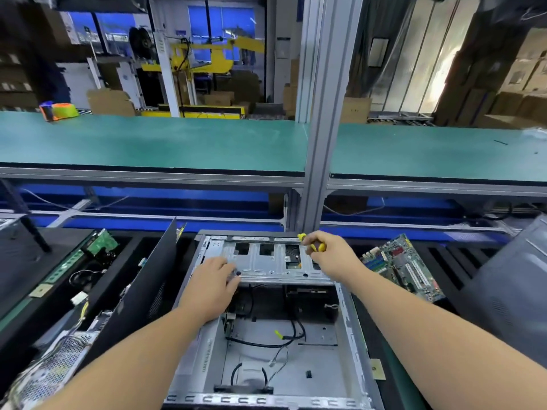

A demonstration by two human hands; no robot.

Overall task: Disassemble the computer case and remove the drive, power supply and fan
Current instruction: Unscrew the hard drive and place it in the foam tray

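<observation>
Case (266, 335): one drive cage (266, 258), two hands (211, 287) on it.

Green-topped bench (148, 143) running full width behind work area, grey aluminium post (322, 113) splitting it. Blue rails (148, 199) showing underneath. Orange-green tape roll (60, 110) sitting at bench's far left edge. Yellow machine (204, 57) standing beyond, blue-lit windows (222, 22) glowing behind it. Cardboard boxes (521, 84) stacking up at right, clear plastic curtain (414, 60) hanging beside them.

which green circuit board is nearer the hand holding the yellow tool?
The large motherboard leaning right of the case, beside the right hand. The smaller board sits far left, past the black panel.
</observation>
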